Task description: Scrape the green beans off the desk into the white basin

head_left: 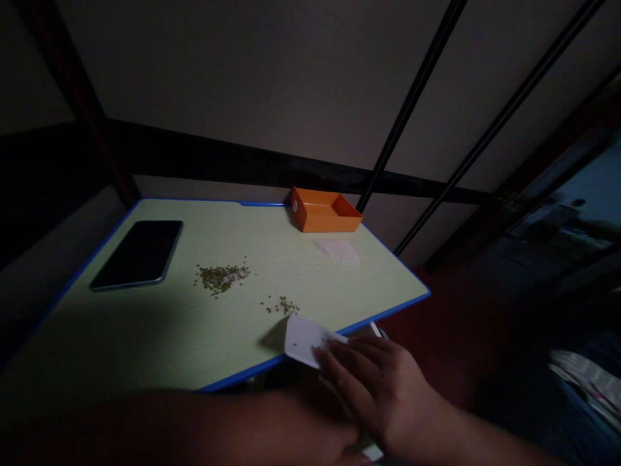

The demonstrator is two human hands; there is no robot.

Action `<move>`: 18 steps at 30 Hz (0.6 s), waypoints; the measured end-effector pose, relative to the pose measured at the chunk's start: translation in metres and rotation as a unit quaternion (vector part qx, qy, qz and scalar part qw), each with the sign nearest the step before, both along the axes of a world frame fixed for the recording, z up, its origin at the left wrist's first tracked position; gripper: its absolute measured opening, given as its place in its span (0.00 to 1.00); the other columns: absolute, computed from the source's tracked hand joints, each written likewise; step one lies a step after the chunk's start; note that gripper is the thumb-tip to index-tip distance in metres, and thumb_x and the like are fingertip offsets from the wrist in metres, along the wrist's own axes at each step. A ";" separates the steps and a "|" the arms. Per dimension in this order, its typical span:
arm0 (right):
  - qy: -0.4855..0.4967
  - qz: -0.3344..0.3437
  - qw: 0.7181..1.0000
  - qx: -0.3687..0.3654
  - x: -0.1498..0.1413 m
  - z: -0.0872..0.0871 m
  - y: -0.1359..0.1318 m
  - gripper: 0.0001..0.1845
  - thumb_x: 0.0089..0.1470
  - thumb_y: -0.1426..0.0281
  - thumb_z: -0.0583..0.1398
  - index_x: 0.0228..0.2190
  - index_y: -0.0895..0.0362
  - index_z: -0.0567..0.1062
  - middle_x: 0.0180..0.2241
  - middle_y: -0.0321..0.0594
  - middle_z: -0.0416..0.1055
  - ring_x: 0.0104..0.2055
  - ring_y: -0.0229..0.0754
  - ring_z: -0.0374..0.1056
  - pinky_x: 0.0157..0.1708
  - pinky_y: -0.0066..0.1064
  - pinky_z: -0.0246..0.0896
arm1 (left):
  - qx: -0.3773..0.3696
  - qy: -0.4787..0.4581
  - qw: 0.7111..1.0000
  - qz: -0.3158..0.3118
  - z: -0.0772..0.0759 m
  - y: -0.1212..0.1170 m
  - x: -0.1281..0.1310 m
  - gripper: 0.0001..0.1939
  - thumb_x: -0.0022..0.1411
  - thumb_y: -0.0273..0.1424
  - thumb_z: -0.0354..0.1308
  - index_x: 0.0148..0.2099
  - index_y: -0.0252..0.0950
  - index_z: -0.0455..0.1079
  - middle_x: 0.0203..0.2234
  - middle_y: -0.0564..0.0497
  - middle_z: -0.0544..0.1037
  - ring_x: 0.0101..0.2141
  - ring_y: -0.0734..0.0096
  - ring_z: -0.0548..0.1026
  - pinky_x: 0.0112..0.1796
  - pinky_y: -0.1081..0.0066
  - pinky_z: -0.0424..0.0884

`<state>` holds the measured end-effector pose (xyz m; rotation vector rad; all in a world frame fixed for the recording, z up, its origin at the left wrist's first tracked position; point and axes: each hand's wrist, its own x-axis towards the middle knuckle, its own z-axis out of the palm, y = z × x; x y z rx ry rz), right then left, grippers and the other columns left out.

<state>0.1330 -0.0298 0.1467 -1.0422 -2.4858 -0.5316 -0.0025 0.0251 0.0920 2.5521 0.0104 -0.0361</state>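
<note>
- Background: pale wall [233,77] crossed by dark rails [242,158]; below, a pale green wood-grain table [262,204] with a blue edge band, above a dark red floor [451,323].
- Far edge of the table: open orange tray [325,217], set close to the wall; just in front, a thin patch of white grains [337,251].
- Left side: black smartphone [136,254], lying flat, screen dark.
- Mid-table: small heap of greenish-brown seeds [220,278], with a pale trace among them; nearer the front edge, a smaller scatter of seeds [281,305]. Seed kind uncertain in the dim light.
- Front edge: white plastic card [303,340], tilted and overhanging the edge, just beside the smaller scatter.
- Right hand [383,395]: fingers [342,362] together, laid firmly across the card; thumb out of sight.
- Left hand [339,443]: low in shadow past the front edge, near the right hand; fingers too dark to make out, apart or together impossible to tell.
</note>
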 end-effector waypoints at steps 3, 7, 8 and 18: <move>0.001 -0.011 1.000 0.003 0.004 0.002 0.001 0.16 0.61 0.76 0.50 0.42 0.71 0.74 0.35 0.53 0.78 0.33 0.50 0.76 0.28 0.41 0.75 | 0.033 0.027 0.999 -0.014 0.000 0.001 0.000 0.21 0.66 0.39 0.48 0.52 0.32 0.73 0.48 0.38 0.76 0.48 0.50 0.72 0.49 0.60 0.66; 0.000 -0.023 1.000 0.011 0.011 0.002 0.005 0.15 0.60 0.76 0.50 0.42 0.70 0.73 0.34 0.52 0.78 0.31 0.49 0.75 0.25 0.41 0.73 | 0.069 0.101 0.992 -0.016 0.008 0.001 0.002 0.24 0.66 0.44 0.46 0.48 0.33 0.75 0.40 0.37 0.79 0.41 0.49 0.76 0.42 0.58 0.70; 0.004 -0.026 0.999 0.020 0.013 0.002 0.006 0.14 0.60 0.76 0.51 0.42 0.70 0.73 0.33 0.52 0.78 0.30 0.48 0.75 0.24 0.40 0.73 | 0.075 0.125 0.989 -0.019 0.011 0.001 0.003 0.24 0.67 0.44 0.45 0.48 0.33 0.75 0.37 0.37 0.80 0.39 0.49 0.77 0.40 0.57 0.70; 0.008 -0.003 0.997 0.082 0.026 0.004 -0.003 0.17 0.61 0.77 0.48 0.40 0.70 0.74 0.33 0.52 0.79 0.35 0.45 0.75 0.32 0.38 0.74 | 0.078 0.124 0.989 -0.017 0.012 0.000 0.005 0.26 0.68 0.45 0.43 0.46 0.31 0.75 0.34 0.36 0.79 0.37 0.49 0.78 0.38 0.56 0.72</move>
